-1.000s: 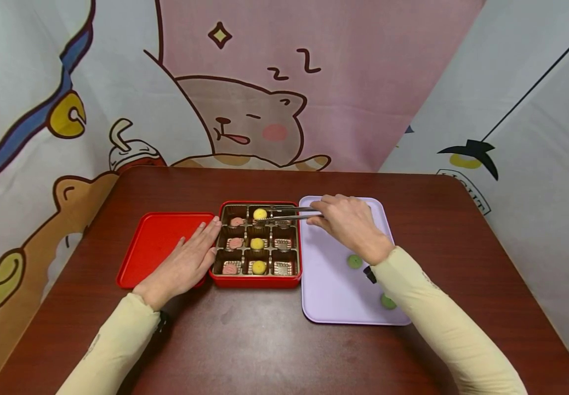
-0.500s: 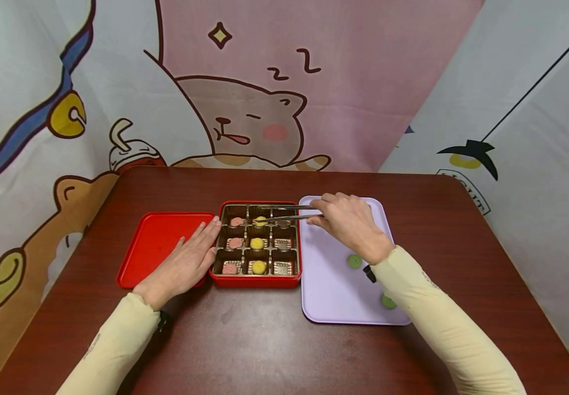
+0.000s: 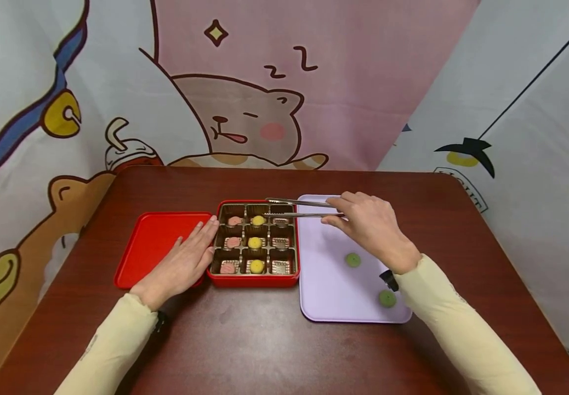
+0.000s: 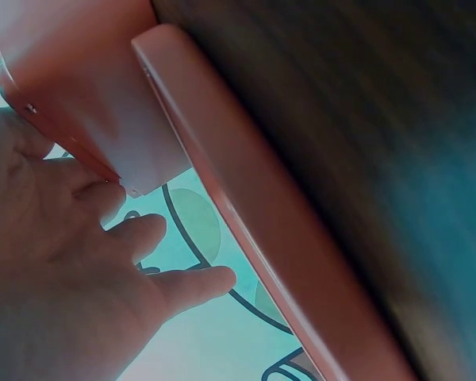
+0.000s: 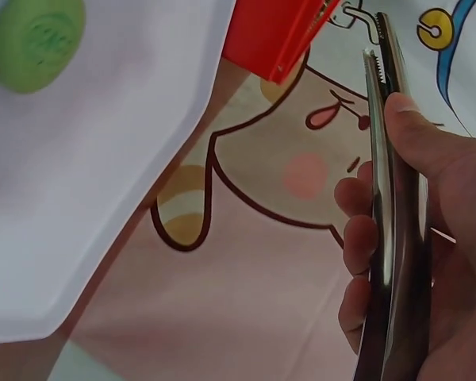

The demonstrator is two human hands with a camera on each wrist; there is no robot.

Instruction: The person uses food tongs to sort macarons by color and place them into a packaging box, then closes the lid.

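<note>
My left hand [image 3: 178, 266] lies with straight fingers across the red lid [image 3: 153, 241], fingertips against the left wall of a red box [image 3: 255, 281]. In the left wrist view those fingertips touch the box side. My right hand [image 3: 375, 227] grips metal tongs [image 5: 397, 262] with serrated tips. Their arms stand apart over the box's back row, nothing between them. Inside the divided box, pink pieces [image 3: 227, 267] fill the left column and round yellow pieces [image 3: 257, 220] the middle one. The right column shows its ribbed bottom [image 3: 280, 267].
A pale purple tray [image 3: 324, 299] stands against the box's right side. On it lie two round green pieces [image 3: 352, 260], one stamped with a pattern in the right wrist view. The brown table [image 3: 245, 340] ends at a cartoon-printed cloth [image 3: 363, 82] behind.
The tongs have spread, letting go of the yellow piece in the back middle compartment. My right hand has moved up and right, uncovering the front green piece. My left hand stays in place.
</note>
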